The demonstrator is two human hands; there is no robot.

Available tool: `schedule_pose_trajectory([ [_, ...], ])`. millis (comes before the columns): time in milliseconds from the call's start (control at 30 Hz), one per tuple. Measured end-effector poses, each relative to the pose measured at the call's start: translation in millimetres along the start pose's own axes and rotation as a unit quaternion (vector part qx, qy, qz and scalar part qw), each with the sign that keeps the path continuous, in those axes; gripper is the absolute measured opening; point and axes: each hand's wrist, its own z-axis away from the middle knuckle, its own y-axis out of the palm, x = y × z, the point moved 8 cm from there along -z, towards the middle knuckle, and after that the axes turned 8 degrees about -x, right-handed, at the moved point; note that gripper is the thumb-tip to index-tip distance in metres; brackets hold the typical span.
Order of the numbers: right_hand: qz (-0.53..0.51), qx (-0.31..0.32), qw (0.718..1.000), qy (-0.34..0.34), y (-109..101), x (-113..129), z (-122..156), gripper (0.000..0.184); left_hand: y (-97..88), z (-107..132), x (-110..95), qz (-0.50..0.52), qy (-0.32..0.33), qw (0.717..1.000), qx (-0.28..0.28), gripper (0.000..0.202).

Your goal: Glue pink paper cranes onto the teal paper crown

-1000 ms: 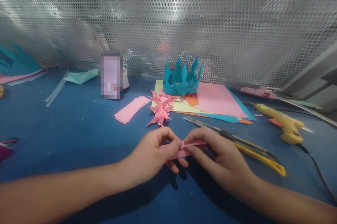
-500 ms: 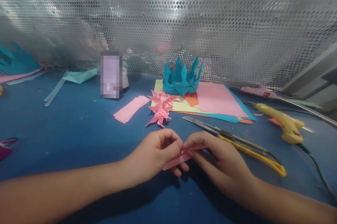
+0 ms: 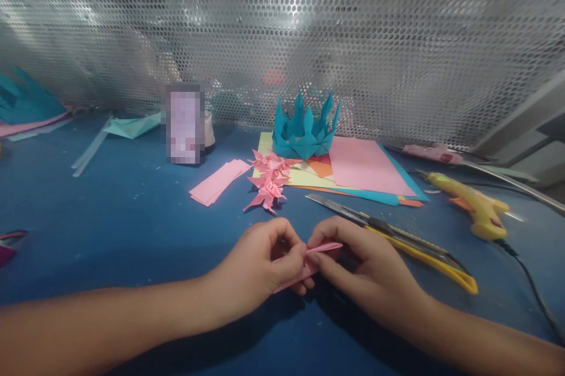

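Between both hands is a pink paper strip (image 3: 309, 270), folded lengthwise and held just above the blue table. My left hand (image 3: 265, 255) pinches its left part between thumb and fingers, with other fingers curled beneath. My right hand (image 3: 366, 261) grips the right part, thumb below the fold and index finger above; the folded end shows between them. Past my hands lies a cluster of pink folded-paper pieces (image 3: 269, 182) with pointed tips. Left of it rests a fanned stack of pink paper strips (image 3: 218, 183).
A yellow utility knife (image 3: 397, 240), blade out, lies just beyond my right hand. Further right is a yellow glue gun (image 3: 470, 202) with its cord. A teal paper crown (image 3: 304, 132) stands on coloured sheets (image 3: 371, 164). A blurred-out phone-like object (image 3: 184, 126) stands back left.
My right index finger has lifted and drawn back a little, so more of the strip's folded right end shows. Both hands keep their hold in nearly the same place.
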Motion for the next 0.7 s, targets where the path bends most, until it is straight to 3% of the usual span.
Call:
schedule_pose_trajectory([
  [367,-0.023,-0.038,0.999,0.007,-6.8,-3.5,-4.4,0.008,-2.0,-1.7,-4.5,0.018,-0.024,1.000,-0.007,0.029],
  [567,-0.109,-0.049,0.989,0.085,-7.6,-21.0,-2.5,0.018,-10.6,-4.7,-6.9,0.075,-0.020,0.995,-0.056,0.024],
  [700,-0.071,-0.054,0.993,0.075,-10.1,-20.0,-3.2,0.015,-11.5,-3.2,-6.7,0.085,-0.017,0.994,-0.072,0.023],
])
